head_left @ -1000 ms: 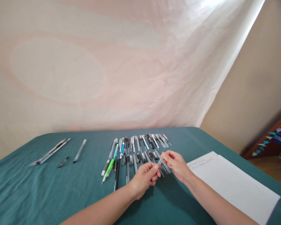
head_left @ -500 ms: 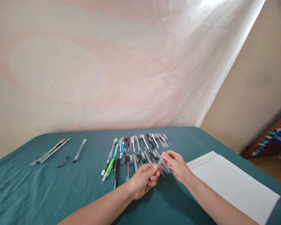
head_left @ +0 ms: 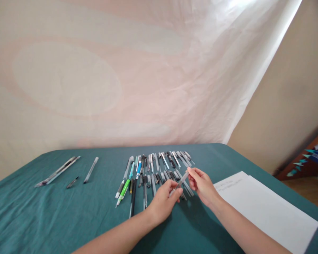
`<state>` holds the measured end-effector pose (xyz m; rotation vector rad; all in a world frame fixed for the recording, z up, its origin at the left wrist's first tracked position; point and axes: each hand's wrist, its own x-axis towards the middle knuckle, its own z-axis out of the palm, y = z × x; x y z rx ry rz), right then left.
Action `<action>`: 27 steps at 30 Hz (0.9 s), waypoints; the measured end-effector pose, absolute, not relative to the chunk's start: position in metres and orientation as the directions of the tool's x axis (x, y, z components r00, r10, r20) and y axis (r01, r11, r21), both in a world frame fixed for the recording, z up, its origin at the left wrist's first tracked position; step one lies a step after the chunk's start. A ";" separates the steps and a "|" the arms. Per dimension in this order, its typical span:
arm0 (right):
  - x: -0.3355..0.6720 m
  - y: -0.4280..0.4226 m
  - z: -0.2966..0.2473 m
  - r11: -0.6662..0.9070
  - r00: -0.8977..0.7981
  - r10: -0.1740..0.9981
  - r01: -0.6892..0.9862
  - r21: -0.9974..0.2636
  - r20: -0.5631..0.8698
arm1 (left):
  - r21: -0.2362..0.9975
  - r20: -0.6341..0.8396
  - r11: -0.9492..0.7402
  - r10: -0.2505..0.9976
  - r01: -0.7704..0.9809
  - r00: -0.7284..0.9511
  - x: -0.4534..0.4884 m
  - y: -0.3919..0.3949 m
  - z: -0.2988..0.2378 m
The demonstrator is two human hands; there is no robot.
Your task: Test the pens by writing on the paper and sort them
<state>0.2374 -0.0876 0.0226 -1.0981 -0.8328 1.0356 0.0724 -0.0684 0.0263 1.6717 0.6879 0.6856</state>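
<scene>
A clear, whitish pen (head_left: 182, 180) slants between my two hands, above the near row of pens. My right hand (head_left: 201, 186) pinches its upper end between thumb and fingertips. Lower down, my left hand (head_left: 164, 199) has its thumb and fingers closed about the other end, which they partly hide. Just beyond the hands, many pens lie in two rows, among them a green pen (head_left: 123, 192), a blue and white pen (head_left: 139, 168) and a long black pen (head_left: 133, 199).
At the left lie a long plastic sleeve of pens (head_left: 58, 170), a short dark pen (head_left: 72, 182) and a clear pen (head_left: 91, 170). White paper sheets (head_left: 267, 208) with faint writing lie right of my right arm. Teal cloth (head_left: 42, 218) covers the table.
The pen now lies at a flatter slant, with more of it showing between the hands. My left hand's grip has loosened and turned; my right hand has shifted slightly right.
</scene>
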 end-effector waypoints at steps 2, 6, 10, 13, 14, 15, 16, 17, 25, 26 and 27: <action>0.241 -0.088 0.023 0.082 0.282 0.959 -0.171 -0.982 0.031 | 0.900 0.192 -0.389 0.761 0.199 0.620 0.067 -0.065 0.029; 0.243 -0.091 0.024 0.056 0.217 0.975 0.002 -0.998 0.055 | 0.657 0.338 -0.643 0.718 0.393 0.609 0.059 -0.057 0.035; 0.240 -0.093 0.023 0.053 0.152 0.987 0.041 -0.998 0.058 | 0.426 0.392 -0.767 0.634 0.479 0.666 0.055 -0.051 0.039; 0.238 -0.092 0.021 0.030 0.123 0.992 -0.002 -1.000 0.030 | 0.301 0.401 -0.809 0.588 0.505 0.702 0.054 -0.048 0.038; 0.237 -0.091 0.020 0.027 0.117 0.993 -0.013 -1.000 0.025 | 0.269 0.402 -0.817 0.576 0.510 0.712 0.054 -0.047 0.037; 0.237 -0.091 0.019 0.026 0.114 0.993 -0.017 -1.000 0.024 | 0.242 0.402 -0.825 0.565 0.511 0.721 0.054 -0.047 0.035; 0.237 -0.091 0.018 0.028 0.115 0.993 -0.016 -0.999 0.026 | 0.224 0.403 -0.831 0.555 0.509 0.728 0.053 -0.046 0.035; 0.236 -0.090 0.018 0.033 0.118 0.993 -0.011 -0.999 0.031 | 0.214 0.405 -0.837 0.546 0.504 0.733 0.053 -0.045 0.034; 0.230 -0.093 0.020 0.089 0.201 0.975 0.030 -0.996 0.093 | 0.434 0.393 -0.798 0.585 0.417 0.710 0.054 -0.049 0.045; 0.230 -0.094 0.020 0.094 0.205 0.974 0.036 -0.995 0.099 | 0.479 0.379 -0.780 0.597 0.402 0.707 0.054 -0.049 0.046; 0.229 -0.095 0.021 0.098 0.208 0.972 0.044 -0.994 0.105 | 0.523 0.359 -0.759 0.608 0.387 0.708 0.054 -0.049 0.048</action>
